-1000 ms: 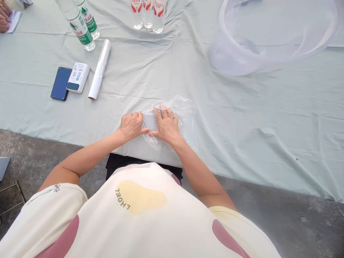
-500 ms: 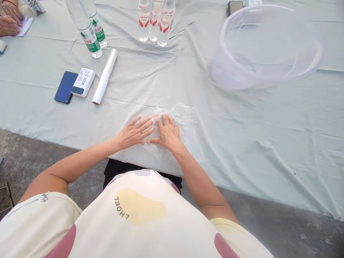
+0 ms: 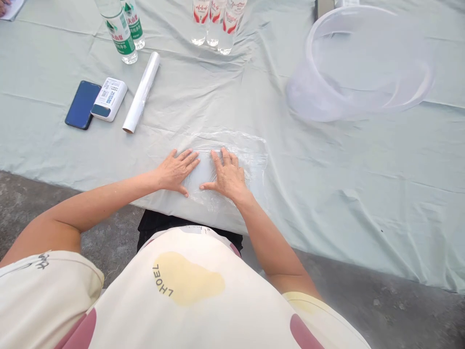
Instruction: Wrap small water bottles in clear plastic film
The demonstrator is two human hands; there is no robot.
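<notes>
Head view: I saw left hand (image 3: pixel 176 169) and right hand (image 3: pixel 227 177) spread flat, side by side, pressing film (image 3: pixel 252 150) onto the surface (image 3: pixel 327 174) by its near edge; a see-through tub (image 3: pixel 363 97) sat well apart.

The person wears a loose, short-sleeved cream T-shirt (image 3: pixel 225 315). On its front sits a rounded yellow patch (image 3: pixel 192 283), with dark capital letters (image 3: pixel 162 280) reading LHOEL along the patch's 9 o'clock edge, seen upside down. A dusty-pink shape (image 3: pixel 78 332) shows at the shirt's 7 o'clock, a second pink shape (image 3: pixel 307 334) at 5 o'clock, and a small pink sliver (image 3: pixel 235 249) at 12 o'clock by the hem. The left sleeve (image 3: pixel 47 291) carries a dark scribbled marking (image 3: pixel 40 261). Dark clothing (image 3: pixel 154 225) shows beyond the hem. The arms are bare from the sleeves to the left hand (image 3: pixel 176 170) and right hand (image 3: pixel 228 178).
</notes>
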